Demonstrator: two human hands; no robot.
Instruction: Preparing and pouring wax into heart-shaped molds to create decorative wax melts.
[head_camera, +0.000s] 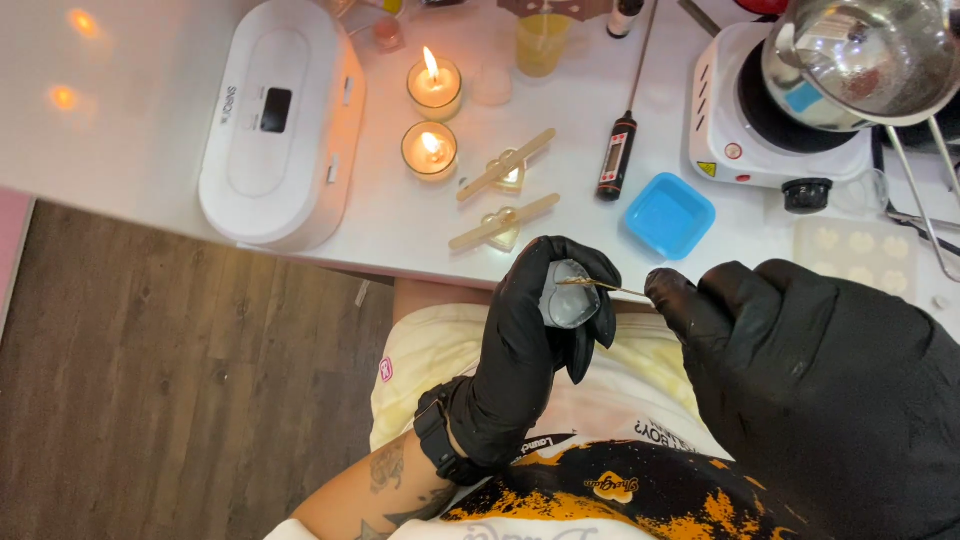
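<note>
I see black gloves on both my left grip (520, 350) and right grip (800, 370); just behind the left glove sits a black wristband (438, 445), then forearm tattoos.

White table (130, 130) sitting above both hands, carrying candle gear.

Straight above the left hand, two heart moulds (505, 228) with wooden sticks are lying, with two lit candles (432, 120) glowing beyond them; a white lidded machine (280, 120) is resting up to its left. Above the right hand, a blue square mould (669, 214), a black probe thermometer (618, 155) and a white hotplate (750, 130) are standing.
</note>
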